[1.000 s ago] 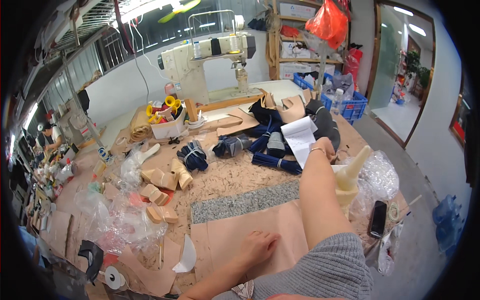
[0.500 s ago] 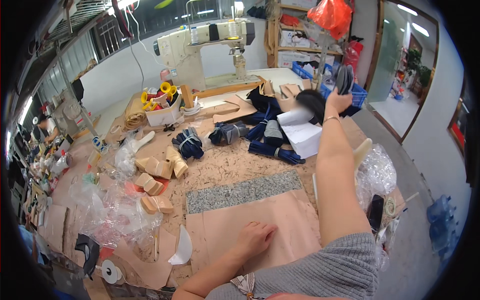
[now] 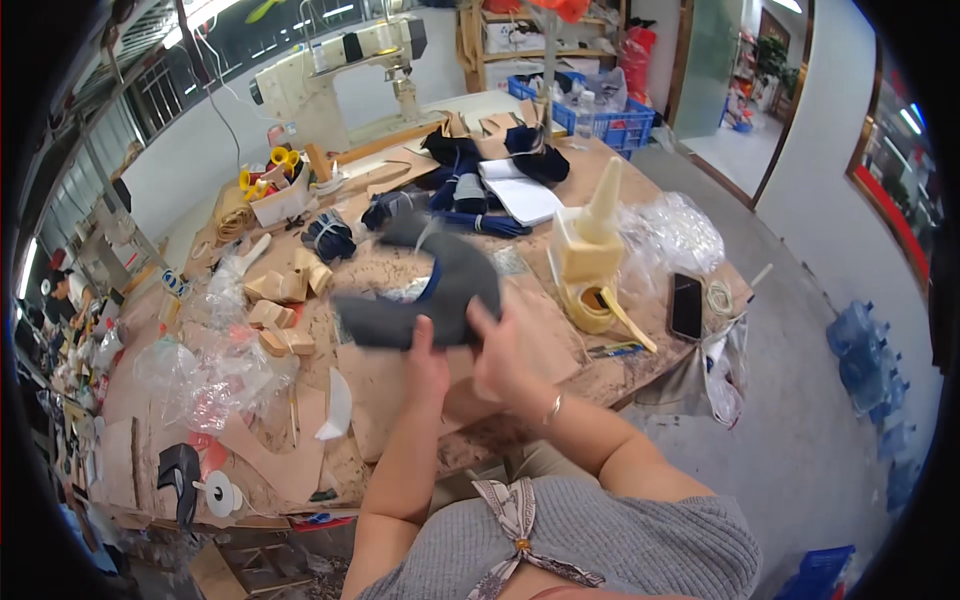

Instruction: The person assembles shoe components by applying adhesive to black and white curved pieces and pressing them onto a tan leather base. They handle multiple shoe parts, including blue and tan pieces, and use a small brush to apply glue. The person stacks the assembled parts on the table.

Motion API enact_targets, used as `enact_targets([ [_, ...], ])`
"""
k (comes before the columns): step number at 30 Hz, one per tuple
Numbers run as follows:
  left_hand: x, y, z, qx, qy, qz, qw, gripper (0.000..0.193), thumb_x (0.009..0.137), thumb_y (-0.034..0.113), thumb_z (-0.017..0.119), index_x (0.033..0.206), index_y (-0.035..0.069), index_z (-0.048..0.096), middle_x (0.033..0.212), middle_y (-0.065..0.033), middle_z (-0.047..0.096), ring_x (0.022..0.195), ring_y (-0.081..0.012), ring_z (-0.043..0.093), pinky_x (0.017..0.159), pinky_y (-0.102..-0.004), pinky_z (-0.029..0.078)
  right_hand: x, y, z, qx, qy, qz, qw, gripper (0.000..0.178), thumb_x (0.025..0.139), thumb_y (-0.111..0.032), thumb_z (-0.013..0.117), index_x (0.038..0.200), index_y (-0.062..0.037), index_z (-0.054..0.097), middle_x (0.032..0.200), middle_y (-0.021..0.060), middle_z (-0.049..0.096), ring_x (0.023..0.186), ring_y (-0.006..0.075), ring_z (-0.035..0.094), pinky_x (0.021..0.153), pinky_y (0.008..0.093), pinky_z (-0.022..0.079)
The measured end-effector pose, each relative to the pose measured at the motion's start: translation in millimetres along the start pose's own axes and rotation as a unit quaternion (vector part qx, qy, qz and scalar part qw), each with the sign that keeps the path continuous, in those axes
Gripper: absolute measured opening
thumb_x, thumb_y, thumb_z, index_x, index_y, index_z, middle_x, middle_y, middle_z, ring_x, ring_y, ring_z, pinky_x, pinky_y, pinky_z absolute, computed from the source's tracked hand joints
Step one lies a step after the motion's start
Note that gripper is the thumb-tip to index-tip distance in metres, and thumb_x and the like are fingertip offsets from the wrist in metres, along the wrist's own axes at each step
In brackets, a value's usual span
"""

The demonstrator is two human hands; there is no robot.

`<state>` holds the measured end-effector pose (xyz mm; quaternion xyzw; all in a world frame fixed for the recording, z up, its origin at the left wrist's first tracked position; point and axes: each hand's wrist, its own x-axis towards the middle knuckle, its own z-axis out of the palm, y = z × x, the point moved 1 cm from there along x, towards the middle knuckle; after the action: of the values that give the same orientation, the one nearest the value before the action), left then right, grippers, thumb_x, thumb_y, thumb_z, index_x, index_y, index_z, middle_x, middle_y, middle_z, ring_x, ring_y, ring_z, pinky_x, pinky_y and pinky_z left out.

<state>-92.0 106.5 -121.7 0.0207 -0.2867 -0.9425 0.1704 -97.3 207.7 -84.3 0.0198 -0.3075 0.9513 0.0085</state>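
Above the table I hold a dark grey, U-shaped piece (image 3: 465,280) with a blue inner edge, smeared by motion; it looks like a shoe upper, perhaps several stacked. My left hand (image 3: 427,368) is closed on its lower edge, thumb pointing up. Gripping the same piece at its right side is my right hand (image 3: 497,350). Beneath lies a sheet of pinkish-tan material (image 3: 535,335) over a speckled stone slab (image 3: 508,262), which the piece partly hides. Beyond are tied bundles of navy pieces (image 3: 330,236) and an opened white notebook (image 3: 525,193).
On the right stand a cream glue container (image 3: 590,250), a tape roll (image 3: 588,310) and a black phone (image 3: 686,306). Clear plastic wrap (image 3: 672,235) and tan block-shaped pieces (image 3: 278,285) lie about. A sewing machine (image 3: 340,85) and blue crate (image 3: 620,127) are at the back.
My right hand has come back from the far right with dark grey pieces. My left hand has risen off the tan sheet and now holds them too. The view has shifted rightward.
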Motion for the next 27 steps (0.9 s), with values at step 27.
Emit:
enact_targets([
  [27,-61.1,48.6,-6.1,0.854,-0.095,0.171,0.483,0.105,0.073,0.054,0.071,0.144,-0.005,0.022,0.143,-0.0234,0.038,0.136,-0.0379,0.031,0.113,-0.0547,0.013,48.4,12.2,-48.4,-0.619,-0.269,-0.24,0.697,0.018,0.084,-0.008,0.061,0.101,-0.0015,0.066,0.095,0.0168,0.063,0.086,0.0351,0.062,0.078,0.0392,0.051],
])
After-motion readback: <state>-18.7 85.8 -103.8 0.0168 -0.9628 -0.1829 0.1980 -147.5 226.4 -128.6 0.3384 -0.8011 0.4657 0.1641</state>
